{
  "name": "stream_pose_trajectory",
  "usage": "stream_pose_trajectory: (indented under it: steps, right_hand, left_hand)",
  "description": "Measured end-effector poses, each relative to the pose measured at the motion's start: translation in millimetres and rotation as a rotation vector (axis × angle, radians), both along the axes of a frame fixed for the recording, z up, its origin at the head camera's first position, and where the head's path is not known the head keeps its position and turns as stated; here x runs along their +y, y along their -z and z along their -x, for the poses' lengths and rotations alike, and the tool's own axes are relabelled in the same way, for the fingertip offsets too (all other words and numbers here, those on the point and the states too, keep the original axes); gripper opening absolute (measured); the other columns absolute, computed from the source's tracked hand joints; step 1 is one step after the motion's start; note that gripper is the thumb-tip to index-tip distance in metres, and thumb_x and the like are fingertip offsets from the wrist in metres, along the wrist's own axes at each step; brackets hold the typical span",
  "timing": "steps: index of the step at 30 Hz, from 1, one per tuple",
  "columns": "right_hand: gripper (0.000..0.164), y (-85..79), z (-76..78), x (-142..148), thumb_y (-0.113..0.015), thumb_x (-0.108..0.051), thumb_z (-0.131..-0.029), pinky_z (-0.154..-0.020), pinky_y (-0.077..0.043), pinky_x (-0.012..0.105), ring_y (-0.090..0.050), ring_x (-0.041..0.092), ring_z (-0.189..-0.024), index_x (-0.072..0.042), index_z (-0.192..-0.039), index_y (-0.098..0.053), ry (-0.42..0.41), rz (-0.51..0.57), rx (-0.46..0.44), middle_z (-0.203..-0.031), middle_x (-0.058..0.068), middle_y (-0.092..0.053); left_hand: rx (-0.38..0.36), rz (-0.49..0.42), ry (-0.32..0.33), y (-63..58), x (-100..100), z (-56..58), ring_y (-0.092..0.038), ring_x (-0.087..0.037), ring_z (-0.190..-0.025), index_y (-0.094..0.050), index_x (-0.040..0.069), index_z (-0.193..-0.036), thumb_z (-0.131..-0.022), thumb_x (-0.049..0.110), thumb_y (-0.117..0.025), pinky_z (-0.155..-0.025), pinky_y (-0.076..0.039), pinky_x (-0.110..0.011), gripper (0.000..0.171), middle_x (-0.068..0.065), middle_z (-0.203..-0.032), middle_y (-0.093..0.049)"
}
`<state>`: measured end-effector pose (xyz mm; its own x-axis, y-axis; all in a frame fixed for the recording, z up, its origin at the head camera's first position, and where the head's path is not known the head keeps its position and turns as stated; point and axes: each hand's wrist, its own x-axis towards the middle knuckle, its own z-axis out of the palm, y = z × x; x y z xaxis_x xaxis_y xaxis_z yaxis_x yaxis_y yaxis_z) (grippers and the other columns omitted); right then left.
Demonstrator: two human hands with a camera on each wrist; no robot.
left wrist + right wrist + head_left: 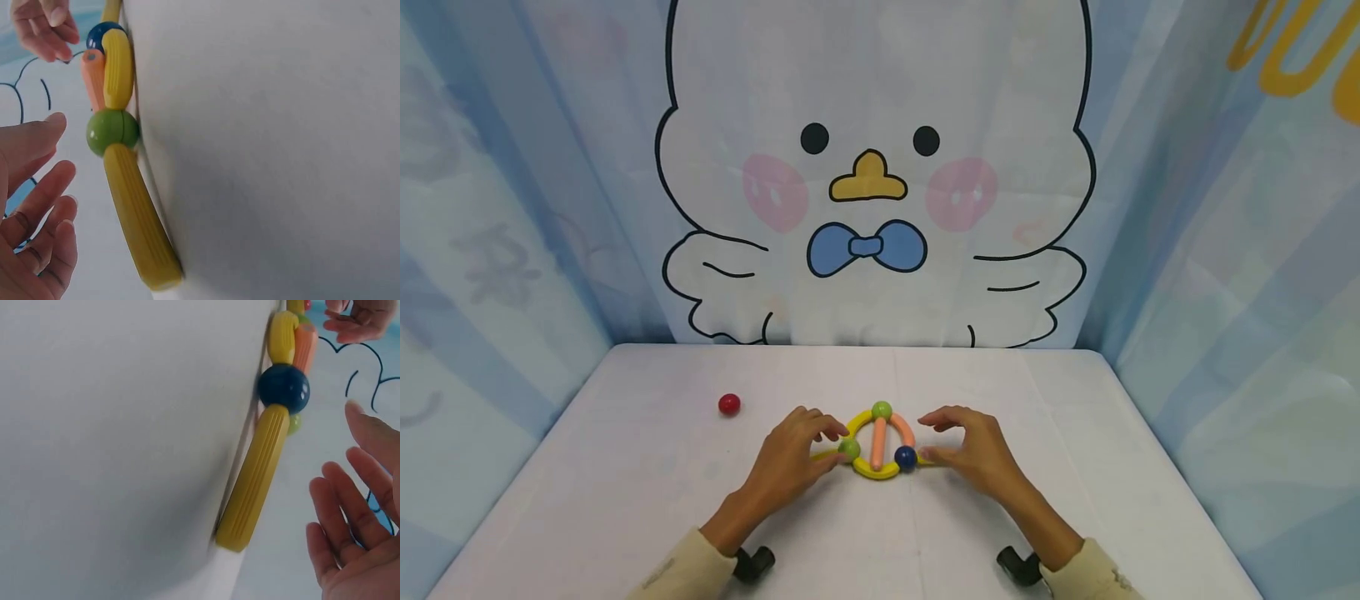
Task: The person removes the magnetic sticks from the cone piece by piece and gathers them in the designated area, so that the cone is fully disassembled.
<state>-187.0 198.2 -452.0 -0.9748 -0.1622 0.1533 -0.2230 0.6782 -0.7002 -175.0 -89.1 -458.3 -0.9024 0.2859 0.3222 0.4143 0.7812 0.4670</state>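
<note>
A ring of curved yellow rods (876, 472) and a curved salmon rod (906, 428) lies on the table, joined by two green balls (882, 410) and a dark blue ball (906, 457). Inside the ring stands or lies a straight salmon rod (878, 443). One yellow rod (142, 219) sticks out from the left green ball, beneath my left hand (796, 446); another yellow rod (256, 481) runs out from the blue ball below my right hand (979, 452). Both wrist views show a gap between each hand's loosely bent fingers and the rods. Neither hand holds anything.
A red ball (729, 405) sits on the white table (625, 467), left of the ring and farther back. Fabric walls surround the table on three sides, the back one bearing a cartoon bird (880, 100). Black camera mounts (754, 564) show by both wrists.
</note>
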Motion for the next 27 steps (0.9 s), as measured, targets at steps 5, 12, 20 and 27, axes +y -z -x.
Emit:
stream_pose_trajectory:
  steps: [5,12,20,27]
  right_hand:
    - [0.042,-1.6,0.6,-18,-0.090,-0.023,-0.073,-0.094,-0.051,0.051,-0.065,0.020,-0.102,-0.028,-0.111,-0.074,-0.095,0.098,0.022,-0.110,0.001,-0.073]
    - [0.042,0.6,2.8,-45,-0.088,-0.018,-0.075,-0.095,-0.050,0.053,-0.066,0.023,-0.102,-0.017,-0.114,-0.073,-0.192,0.133,0.055,-0.110,0.001,-0.073]
    - [0.036,3.7,8.0,-70,-0.087,-0.019,-0.077,-0.092,-0.052,0.046,-0.064,0.021,-0.095,-0.014,-0.110,-0.074,-0.255,0.108,0.048,-0.097,0.003,-0.072]
    - [0.028,8.3,12.4,-88,-0.087,-0.013,-0.075,-0.075,-0.053,0.025,-0.067,0.020,-0.093,-0.013,-0.101,-0.076,-0.304,0.044,0.081,-0.102,-0.001,-0.074]
  left_hand:
    - [-0.035,0.009,-0.029,1.5,-12,-1.1,-0.057,-0.010,-0.087,-0.073,0.026,-0.103,-0.077,0.029,-0.087,-0.076,-0.051,-0.025,0.030,0.011,-0.092,-0.067]
    - [-0.078,0.024,-0.024,6.6,-23,0.3,-0.058,-0.010,-0.084,-0.074,0.023,-0.098,-0.076,0.025,-0.087,-0.076,-0.050,-0.027,0.025,0.010,-0.087,-0.066]
    - [-0.114,0.051,-0.019,9.7,-24,3.4,-0.057,-0.010,-0.079,-0.074,0.023,-0.094,-0.073,0.021,-0.089,-0.074,-0.050,-0.025,0.026,0.011,-0.082,-0.062]
    - [-0.110,0.075,-0.013,10.2,-23,5.6,-0.056,-0.011,-0.075,-0.074,0.022,-0.090,-0.072,0.018,-0.090,-0.070,-0.049,-0.023,0.025,0.009,-0.080,-0.061]
